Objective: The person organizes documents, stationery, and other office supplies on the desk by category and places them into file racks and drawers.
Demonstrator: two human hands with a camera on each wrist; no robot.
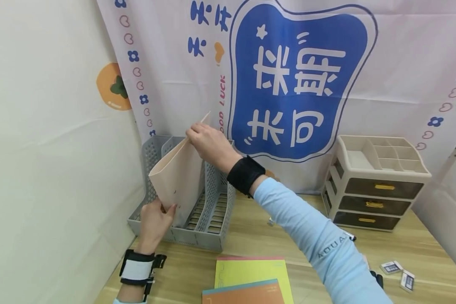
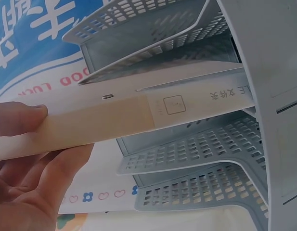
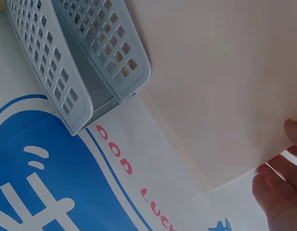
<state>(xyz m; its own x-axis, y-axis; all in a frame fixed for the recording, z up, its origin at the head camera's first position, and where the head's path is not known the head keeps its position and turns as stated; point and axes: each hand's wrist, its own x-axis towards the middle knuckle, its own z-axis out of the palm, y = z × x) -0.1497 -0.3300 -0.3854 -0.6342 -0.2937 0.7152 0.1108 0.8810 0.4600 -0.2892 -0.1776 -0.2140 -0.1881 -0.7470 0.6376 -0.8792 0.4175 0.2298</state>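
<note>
A cream file folder [image 1: 178,181] stands tilted in the grey perforated file rack [image 1: 197,238], its lower end inside one of the compartments. With thumb and fingers my left hand [image 1: 156,221] pinches the folder's spine near the rack's front. Up at the folder's top edge, my right hand [image 1: 213,145] grips it. In the left wrist view, the spine [image 2: 187,103] carries printed characters and a small square, and my left hand [image 2: 37,178] holds it from both sides. The right wrist view has the broad cover [image 3: 211,86] beside the rack's dividers, with my right hand [image 3: 283,178] at its edge.
A yellow notebook [image 1: 247,270] and an orange notebook [image 1: 247,293] overlap on the wooden table. At the right stands a beige drawer organizer [image 1: 380,181]. Two small white erasers [image 1: 407,280] and dark pens [image 1: 378,278] lie near my right sleeve. A printed cloth [image 1: 304,84] hangs behind.
</note>
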